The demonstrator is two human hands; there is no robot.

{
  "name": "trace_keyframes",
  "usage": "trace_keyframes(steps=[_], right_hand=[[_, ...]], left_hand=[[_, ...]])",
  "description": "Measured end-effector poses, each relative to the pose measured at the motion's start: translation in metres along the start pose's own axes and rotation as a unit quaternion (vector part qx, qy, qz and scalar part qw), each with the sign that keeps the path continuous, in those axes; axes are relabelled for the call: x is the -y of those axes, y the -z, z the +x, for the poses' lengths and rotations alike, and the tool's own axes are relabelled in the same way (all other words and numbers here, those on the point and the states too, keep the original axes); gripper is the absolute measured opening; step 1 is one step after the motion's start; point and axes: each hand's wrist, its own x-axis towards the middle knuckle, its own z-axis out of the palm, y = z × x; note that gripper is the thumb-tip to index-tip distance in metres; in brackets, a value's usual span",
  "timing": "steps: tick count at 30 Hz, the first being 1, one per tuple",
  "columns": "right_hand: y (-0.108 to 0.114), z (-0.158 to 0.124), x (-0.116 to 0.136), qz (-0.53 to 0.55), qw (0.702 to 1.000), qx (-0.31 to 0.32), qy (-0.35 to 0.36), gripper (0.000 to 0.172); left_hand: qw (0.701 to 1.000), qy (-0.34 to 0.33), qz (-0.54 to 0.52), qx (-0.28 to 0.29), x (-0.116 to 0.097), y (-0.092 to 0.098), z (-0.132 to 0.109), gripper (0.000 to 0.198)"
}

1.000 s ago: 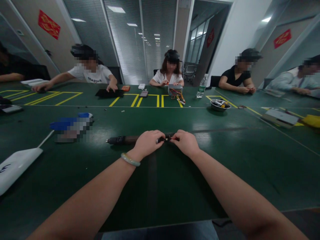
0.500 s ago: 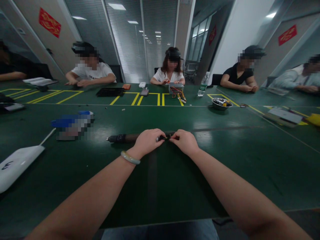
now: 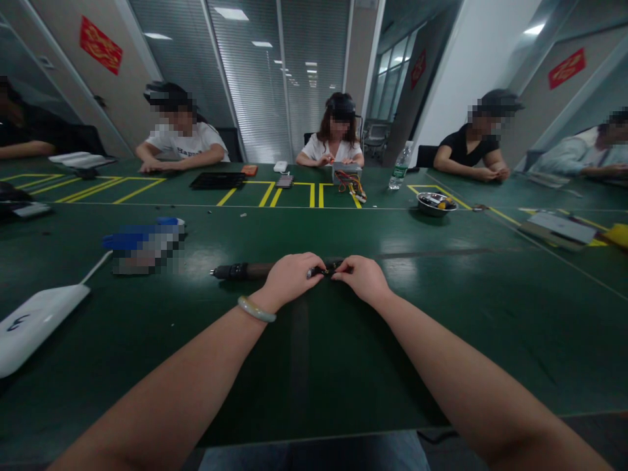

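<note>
A long dark cylindrical tool with a black ribbed end and a brownish body lies across the green bench in front of me. Its exact kind is hard to tell. My left hand, wearing a pale green bangle, closes over the tool's body. My right hand pinches the far end, where a small dark piece with a brass-coloured spot shows between my fingers. My hands nearly meet there, and they hide most of that piece.
The green workbench has yellow taped lines. A white device with a cable lies to my left, beside a pixelated blue object. Ahead stand a metal bowl, a water bottle and a grey box with coloured wires. Several co-workers sit around.
My hands stay on the tool. The view has levelled a little, and the co-worker at the back left has drawn both hands back from the black pad.
</note>
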Motion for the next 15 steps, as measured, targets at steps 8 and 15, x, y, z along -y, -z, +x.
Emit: trace_keyframes(steps=[8, 15], right_hand=[[0.0002, 0.0004, -0.0025, 0.028, 0.999, 0.006, -0.024, 0.012], [-0.0024, 0.0018, -0.0046, 0.060, 0.996, 0.020, -0.061, 0.016]], left_hand=[[1.000, 0.002, 0.001, 0.003, 0.0011, -0.0005, -0.0007, 0.019], [1.000, 0.004, 0.007, 0.003, 0.0021, -0.0023, -0.0009, 0.019]])
